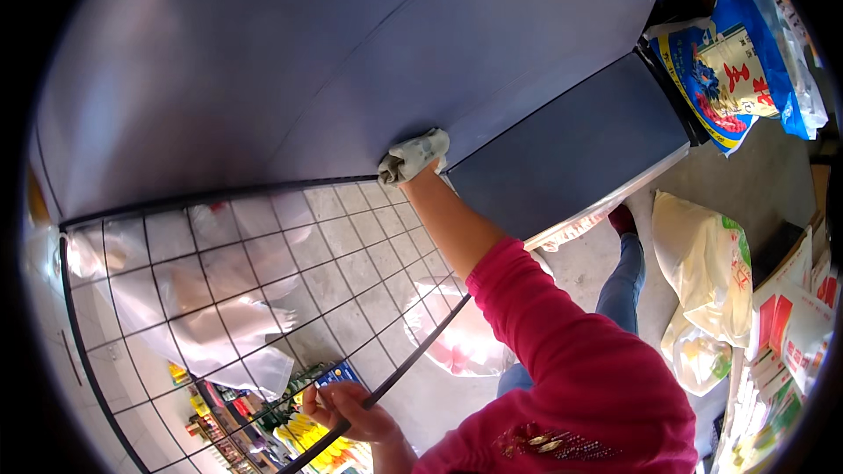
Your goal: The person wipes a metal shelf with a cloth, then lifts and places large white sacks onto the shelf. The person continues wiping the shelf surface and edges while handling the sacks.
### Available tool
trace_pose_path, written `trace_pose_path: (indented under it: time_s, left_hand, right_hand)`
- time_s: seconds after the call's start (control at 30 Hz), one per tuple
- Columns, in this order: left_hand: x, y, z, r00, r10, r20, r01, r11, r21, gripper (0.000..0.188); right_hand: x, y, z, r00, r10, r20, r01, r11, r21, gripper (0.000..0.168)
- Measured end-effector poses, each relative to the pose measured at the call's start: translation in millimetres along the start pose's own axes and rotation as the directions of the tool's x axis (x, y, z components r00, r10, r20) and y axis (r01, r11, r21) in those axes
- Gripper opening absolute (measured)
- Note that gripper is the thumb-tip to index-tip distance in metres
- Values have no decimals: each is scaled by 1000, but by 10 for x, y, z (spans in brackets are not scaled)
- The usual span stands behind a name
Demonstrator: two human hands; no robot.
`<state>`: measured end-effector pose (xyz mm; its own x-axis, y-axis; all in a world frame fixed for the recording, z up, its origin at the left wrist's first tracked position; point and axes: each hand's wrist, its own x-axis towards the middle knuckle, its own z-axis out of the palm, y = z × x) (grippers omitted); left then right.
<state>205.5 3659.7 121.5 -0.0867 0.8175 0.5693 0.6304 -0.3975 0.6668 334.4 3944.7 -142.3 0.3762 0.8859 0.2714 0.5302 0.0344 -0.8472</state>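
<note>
My right hand (431, 166), mostly hidden under a bunched pale grey cloth (415, 155), presses the cloth against the lower edge of a large blue-grey panel (263, 79). That spot lies at the corner where the panel meets a black wire grid (336, 250) and a second dark blue-grey panel (566, 145). Lower down, my left hand (355, 411) has its fingers curled around the dark edge rail (428, 349) of the grid. My pink sleeve crosses in front of the grid's right side.
Blue printed sacks (731, 72) stand at the upper right. A cream plastic bag (705, 257) and white-red packages (790, 329) are at right. Behind the grid are clear plastic bags (217, 316), a pinkish bag (454, 336) on the floor and yellow packs (316, 441).
</note>
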Motion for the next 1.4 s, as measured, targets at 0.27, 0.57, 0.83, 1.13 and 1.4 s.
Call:
trace_pose_path:
  time_s: [0.27,0.57,0.83,1.13,1.4]
  left_hand:
    - [-82,196,381,960,-120,-253,141,988,68,16]
    - [-55,-248,-455,909,332,251,-401,858,322,23]
    - [24,-163,-265,785,431,446,-619,512,595,17]
    - [21,-94,-33,993,118,25,-121,965,231,24]
    - [27,45,170,998,18,-60,-18,1000,16,18]
  right_hand:
    - [-96,1505,-713,988,129,-89,-136,988,-75,44]
    - [171,3066,-2598,897,237,-373,-322,929,-184,43]
    - [164,4059,-3495,748,345,-567,-535,819,-207,43]
    - [34,2864,-1891,748,299,-592,-508,832,-222,43]
    - [-256,1144,41,910,287,-299,-328,940,-97,42]
